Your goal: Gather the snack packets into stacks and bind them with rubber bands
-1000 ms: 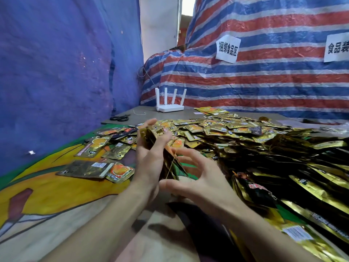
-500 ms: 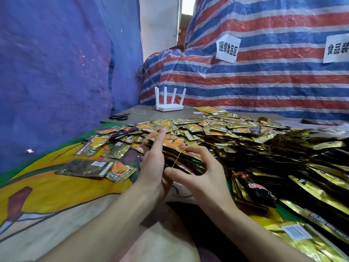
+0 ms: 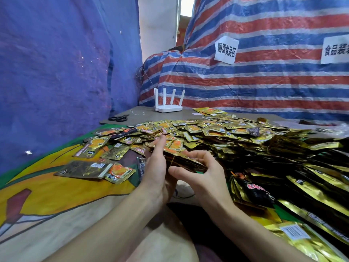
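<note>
Your left hand [image 3: 156,167] lies against the left side of a stack [image 3: 184,160], and your right hand [image 3: 204,176] curls round its near right end. The heap [image 3: 236,135] spreads behind and to the right. Two loose packets [image 3: 94,170] lie to the left. Far behind, a router [image 3: 168,108] stands on the table [image 3: 143,115], with scissors [image 3: 119,118] to its left

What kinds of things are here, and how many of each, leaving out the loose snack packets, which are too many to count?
Hands: 2 (left hand, right hand)
Stack of packets held between them: 1
White router: 1
Scissors: 1
Paper signs: 2
Total: 7
</note>
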`<state>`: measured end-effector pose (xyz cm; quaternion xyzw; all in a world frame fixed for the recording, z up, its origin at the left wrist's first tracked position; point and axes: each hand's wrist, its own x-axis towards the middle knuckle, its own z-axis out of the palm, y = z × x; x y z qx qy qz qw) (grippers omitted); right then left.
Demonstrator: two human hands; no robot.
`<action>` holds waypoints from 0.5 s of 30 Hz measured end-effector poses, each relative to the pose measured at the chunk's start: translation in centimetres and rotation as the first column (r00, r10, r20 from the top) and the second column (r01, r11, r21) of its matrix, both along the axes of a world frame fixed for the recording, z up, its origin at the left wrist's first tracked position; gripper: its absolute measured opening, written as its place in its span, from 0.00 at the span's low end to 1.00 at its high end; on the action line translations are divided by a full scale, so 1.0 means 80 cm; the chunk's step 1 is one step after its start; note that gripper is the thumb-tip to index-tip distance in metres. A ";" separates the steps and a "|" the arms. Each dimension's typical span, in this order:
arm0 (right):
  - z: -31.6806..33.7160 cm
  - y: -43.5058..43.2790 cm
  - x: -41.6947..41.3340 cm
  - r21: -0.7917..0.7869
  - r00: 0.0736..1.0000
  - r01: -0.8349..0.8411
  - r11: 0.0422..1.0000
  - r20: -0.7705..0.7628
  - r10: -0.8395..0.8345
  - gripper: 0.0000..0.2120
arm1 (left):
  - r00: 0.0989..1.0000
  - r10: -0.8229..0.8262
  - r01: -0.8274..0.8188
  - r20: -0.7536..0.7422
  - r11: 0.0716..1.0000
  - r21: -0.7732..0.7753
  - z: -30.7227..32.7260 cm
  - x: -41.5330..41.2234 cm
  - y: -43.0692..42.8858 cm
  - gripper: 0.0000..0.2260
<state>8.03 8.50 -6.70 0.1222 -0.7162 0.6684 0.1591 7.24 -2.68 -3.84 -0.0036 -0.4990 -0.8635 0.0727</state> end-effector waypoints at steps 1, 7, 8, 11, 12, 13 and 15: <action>0.001 0.000 0.000 0.001 1.000 -0.013 1.000 0.002 0.013 0.27 | 1.000 0.017 -0.017 -0.008 1.000 -0.020 -0.005 -0.005 0.001 0.09; 0.021 0.015 -0.006 0.040 0.975 -0.196 0.980 0.116 0.190 0.31 | 0.998 0.017 -0.019 -0.060 0.999 -0.031 -0.006 -0.006 -0.002 0.07; 0.023 0.020 -0.007 0.070 0.966 -0.234 0.970 0.127 0.224 0.31 | 0.997 0.018 -0.021 -0.073 0.999 -0.042 -0.006 -0.004 0.000 0.08; 0.029 0.031 -0.005 0.222 0.961 -0.268 0.938 0.128 0.244 0.26 | 0.986 0.043 -0.055 -0.160 0.996 -0.067 -0.007 -0.001 0.004 0.11; 0.030 0.033 -0.005 0.266 0.966 -0.252 0.930 0.119 0.228 0.26 | 0.981 0.038 -0.054 -0.191 0.995 -0.082 -0.008 -0.001 0.006 0.10; 0.030 0.034 -0.005 0.311 0.974 -0.225 0.924 0.101 0.203 0.26 | 0.978 0.031 -0.052 -0.208 0.994 -0.096 -0.007 0.000 0.008 0.09; 0.030 0.035 -0.006 0.371 0.987 -0.163 0.914 0.063 0.150 0.27 | 0.978 0.039 -0.059 -0.206 0.994 -0.095 -0.006 0.001 0.009 0.11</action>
